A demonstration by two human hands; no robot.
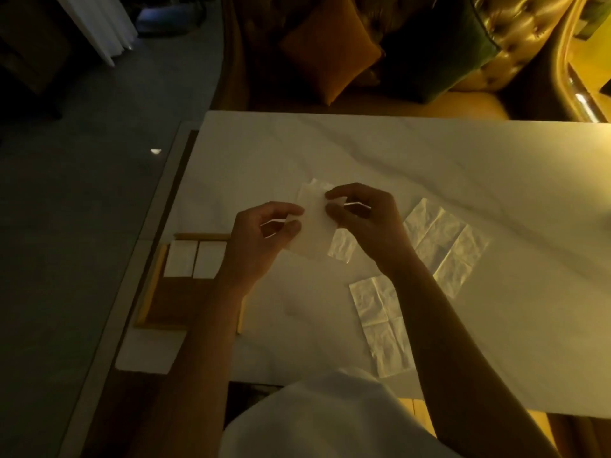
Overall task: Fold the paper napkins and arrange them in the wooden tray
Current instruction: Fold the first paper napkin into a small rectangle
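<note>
Right now we hold one paper napkin [312, 223] up over the middle of the white marble table [429, 153], a little above centre in the frame. Our left hand [261, 236] pinches its lower left edge between thumb and fingertips, the remaining fingers curled in loosely. Our right hand [363, 219] pinches the napkin's upper right side the same way, thumb and forefinger closed on the paper. The napkin hangs tilted between the two hands, its top corner pointing toward the upper part of the frame; we cannot tell how many layers it is folded into.

At the left of the frame, near the table's left edge, sits the wooden tray [155, 285]. Two folded napkins [195, 263] lie side by side along its far end, touching or nearly touching each other; the near part of the tray shows bare wood, and our left forearm crosses over its right side.

To the right of our hands an unfolded napkin [443, 242] lies flat on the table, its crease lines visible, and part of it runs under our right wrist. Another unfolded napkin [380, 325] lies lower, at centre right, beside our right forearm. At the top of the frame an orange cushion [330, 51] rests on a sofa beyond the table.
</note>
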